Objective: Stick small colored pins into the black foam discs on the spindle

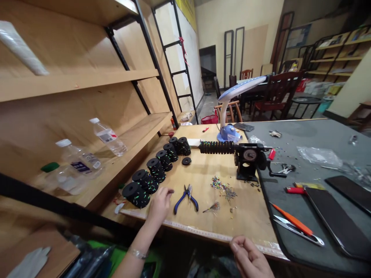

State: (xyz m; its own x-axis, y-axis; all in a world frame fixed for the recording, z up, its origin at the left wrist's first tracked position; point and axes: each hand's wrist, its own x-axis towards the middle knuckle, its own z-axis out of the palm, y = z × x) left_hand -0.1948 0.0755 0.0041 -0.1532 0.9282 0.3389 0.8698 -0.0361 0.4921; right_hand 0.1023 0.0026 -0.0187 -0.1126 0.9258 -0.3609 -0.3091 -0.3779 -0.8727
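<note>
My left hand (161,202) is over the table's near left part, beside the front stack of black foam spools (136,195) wound with bits of green and yellow. Its fingers are drawn together; whatever may be between them is too small to name. Blue-handled pliers (186,199) lie slightly spread just right of it. At the table's front edge, my right hand (249,256) has thumb and forefinger pinched, and any thing in them cannot be made out. Between the hands and a black hand-cranked winder (248,160) lie colourful beads (217,182), small metal pieces (230,194) and a small feathery bundle (214,207).
A ruler tape (199,231) runs along the front edge. On the grey mat (290,135) at right lie an orange-handled tool (292,220), metal scissors (298,230) and a dark phone (333,220). A blue lamp (228,132) stands behind; shelves with bottles (108,137) flank the left.
</note>
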